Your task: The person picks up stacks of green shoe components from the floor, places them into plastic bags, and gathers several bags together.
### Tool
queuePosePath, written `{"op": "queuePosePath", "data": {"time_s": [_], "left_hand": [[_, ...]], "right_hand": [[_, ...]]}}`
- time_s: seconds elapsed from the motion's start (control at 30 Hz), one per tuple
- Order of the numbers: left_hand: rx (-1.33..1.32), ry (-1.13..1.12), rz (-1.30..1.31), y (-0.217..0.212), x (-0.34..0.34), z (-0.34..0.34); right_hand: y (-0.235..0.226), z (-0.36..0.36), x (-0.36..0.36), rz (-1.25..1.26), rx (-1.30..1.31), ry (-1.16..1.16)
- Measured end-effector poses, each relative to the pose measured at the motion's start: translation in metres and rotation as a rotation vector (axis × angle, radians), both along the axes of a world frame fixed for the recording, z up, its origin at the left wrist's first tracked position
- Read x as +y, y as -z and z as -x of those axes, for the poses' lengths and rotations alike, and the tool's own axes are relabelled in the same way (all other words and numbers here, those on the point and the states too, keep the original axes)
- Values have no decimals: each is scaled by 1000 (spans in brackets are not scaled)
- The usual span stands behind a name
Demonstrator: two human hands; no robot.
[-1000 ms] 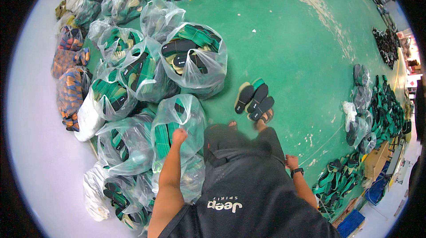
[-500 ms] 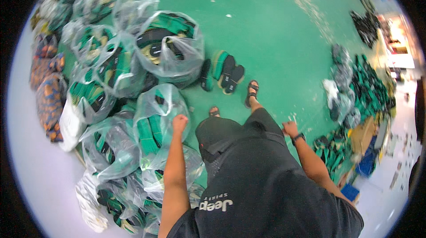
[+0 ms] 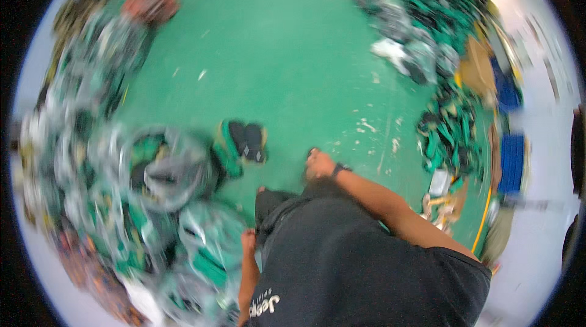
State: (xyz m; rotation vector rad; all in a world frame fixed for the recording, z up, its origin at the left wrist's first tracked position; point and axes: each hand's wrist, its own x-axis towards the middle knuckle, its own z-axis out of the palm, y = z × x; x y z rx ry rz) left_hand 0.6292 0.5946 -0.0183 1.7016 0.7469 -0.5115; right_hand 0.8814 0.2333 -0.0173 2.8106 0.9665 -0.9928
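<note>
My left hand [image 3: 248, 240] hangs low beside my left thigh, its fingers curled in and nothing visible in them. Nearest to it is a clear plastic bag [image 3: 210, 235] with green pieces inside, though I see no contact. My right hand [image 3: 320, 165], a dark watch at its wrist, is held in front of my body over the green floor. Its fingers are curled and it appears to hold nothing. Ahead and to the left, black and green insole-shaped pieces [image 3: 246, 139] stand in short stacks on the floor. Motion blurs much of the picture.
Several clear bags of green and black pieces [image 3: 168, 171] crowd the left side. Farther off is a reddish bundle [image 3: 151, 0]. To the right lie loose green and black piles [image 3: 448, 129], grey bags [image 3: 421, 58], brown cardboard [image 3: 476, 68] and a blue stack [image 3: 511, 162] by the wall.
My view has turned to the right, so the bags and insole-shaped stacks sit lower and farther left. My right arm has swung forward in front of my body; my left hand has dropped back beside my thigh.
</note>
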Motion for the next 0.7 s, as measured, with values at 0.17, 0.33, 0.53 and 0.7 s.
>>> {"op": "queuePosePath", "data": {"time_s": [0.17,0.33,0.53,0.7], "left_hand": [[38,339,-30,-23,-24,-95],[207,275,86,-12,-93,-229],[37,600,125,-38,-190,-385],[37,884,74,-13,-266,-475]], "right_hand": [[-18,-18,-67,-620,551,1211],[78,24,-239,-199,-86,822],[35,6,-328,-238,211,1616],[-2,3,-329,-499,220,2085]]}}
